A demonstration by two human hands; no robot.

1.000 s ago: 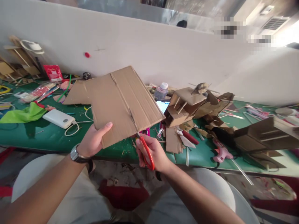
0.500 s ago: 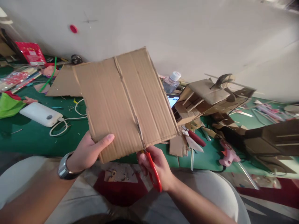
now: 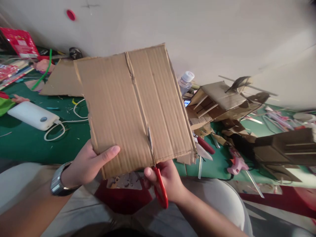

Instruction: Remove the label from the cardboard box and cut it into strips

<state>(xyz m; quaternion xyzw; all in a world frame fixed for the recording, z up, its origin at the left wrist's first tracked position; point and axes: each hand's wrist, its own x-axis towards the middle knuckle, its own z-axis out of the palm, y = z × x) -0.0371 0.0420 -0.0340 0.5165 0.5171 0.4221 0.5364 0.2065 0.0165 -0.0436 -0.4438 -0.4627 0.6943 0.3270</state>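
Two bare hands, one sheet, one pair of scissors. Your left hand [image 3: 82, 166] is clamped on the near left corner of one cardboard sheet [image 3: 116, 112]: one thumb lies flat on the upper face, and the fingers beneath are hidden. Your right hand [image 3: 171, 181] is closed around the red handles of one pair of scissors [image 3: 161, 189], fingers curled. One blade shows on the upper face, running inward from the sheet's near edge, in line with one long crease. The sheet is raised in front of you, tilted, over the near side of one green table [image 3: 71, 146]. One wristwatch [image 3: 59, 181] circles your left wrist.

Left of the sheet: one white power bank [image 3: 33, 115] with one white cable [image 3: 74, 121] plugged in, one red packet [image 3: 21, 42], one green strip [image 3: 44, 72] and one further flat cardboard piece [image 3: 61, 79], partly covered by the sheet. Right of it: one white-capped bottle [image 3: 186, 81], one phone [image 3: 187, 103] mostly covered, two cardboard structures [image 3: 217, 95], one red-handled tool [image 3: 205, 145] and one pink glue gun [image 3: 237, 163] fitted with one clear stick [image 3: 255, 185]. One red disc [image 3: 70, 14] is on the pale wall [image 3: 153, 23].
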